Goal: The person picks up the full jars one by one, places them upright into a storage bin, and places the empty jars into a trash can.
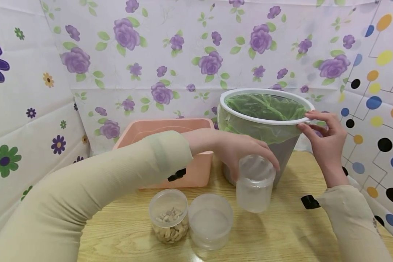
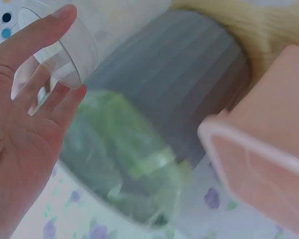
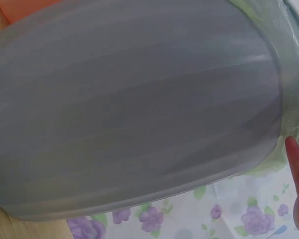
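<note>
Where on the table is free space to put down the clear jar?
Bare wood lies on the table right of the empty jar, before the bin. Crowded: the nut jar and pink tub. The left hand holds the clear jar.

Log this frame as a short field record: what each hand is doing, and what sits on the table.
left hand: grips an empty clear jar from above, lifted off the table
right hand: holds the white rim of the grey bin
bin liner: green bag, folded over the rim
wooden table: jar of nuts, empty clear container, pink tub
</note>
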A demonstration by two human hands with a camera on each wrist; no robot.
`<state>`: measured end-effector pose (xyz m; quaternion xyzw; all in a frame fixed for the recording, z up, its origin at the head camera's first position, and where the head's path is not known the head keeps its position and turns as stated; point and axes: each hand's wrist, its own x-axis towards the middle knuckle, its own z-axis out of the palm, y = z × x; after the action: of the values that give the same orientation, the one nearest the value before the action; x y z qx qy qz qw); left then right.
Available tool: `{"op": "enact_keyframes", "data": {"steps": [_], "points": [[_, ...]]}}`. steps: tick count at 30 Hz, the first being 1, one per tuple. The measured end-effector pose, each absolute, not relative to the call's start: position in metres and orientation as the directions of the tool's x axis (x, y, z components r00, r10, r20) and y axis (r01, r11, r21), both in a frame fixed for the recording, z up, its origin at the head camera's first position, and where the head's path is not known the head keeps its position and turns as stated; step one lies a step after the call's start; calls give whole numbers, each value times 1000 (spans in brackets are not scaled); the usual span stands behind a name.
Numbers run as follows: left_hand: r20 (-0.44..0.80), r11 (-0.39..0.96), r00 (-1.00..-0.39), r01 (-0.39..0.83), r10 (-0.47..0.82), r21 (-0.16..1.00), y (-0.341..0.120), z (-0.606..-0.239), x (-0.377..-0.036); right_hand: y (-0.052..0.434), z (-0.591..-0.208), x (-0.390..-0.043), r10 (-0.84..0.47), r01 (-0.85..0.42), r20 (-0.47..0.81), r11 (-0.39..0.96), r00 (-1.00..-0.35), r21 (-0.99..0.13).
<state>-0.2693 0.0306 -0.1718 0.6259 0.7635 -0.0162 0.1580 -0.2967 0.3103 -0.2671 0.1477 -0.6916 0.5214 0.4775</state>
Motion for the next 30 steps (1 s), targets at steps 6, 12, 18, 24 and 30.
{"op": "enact_keyframes", "data": {"steps": [6, 12, 18, 24, 30], "points": [[-164, 201, -179, 971, 970, 132, 20, -139, -264, 309, -267, -295, 286, -727, 825, 389, -488, -565], [-75, 182, -177, 981, 981, 67, 14, -112, -257, 312, -268, -298, 301, -695, 809, 415, -505, -588], [53, 118, -123, 989, 991, 88, 10, -92, -253, 312, -268, -297, 306, -671, 795, 426, -524, -606], [105, 114, -121, 991, 987, 70, 12, -77, -250, 314, -268, -299, 319, -658, 791, 440, -522, -611], [169, 115, -123, 992, 978, 59, 12, -60, -254, 314, -269, -299, 322, -650, 795, 458, -514, -606]]}}
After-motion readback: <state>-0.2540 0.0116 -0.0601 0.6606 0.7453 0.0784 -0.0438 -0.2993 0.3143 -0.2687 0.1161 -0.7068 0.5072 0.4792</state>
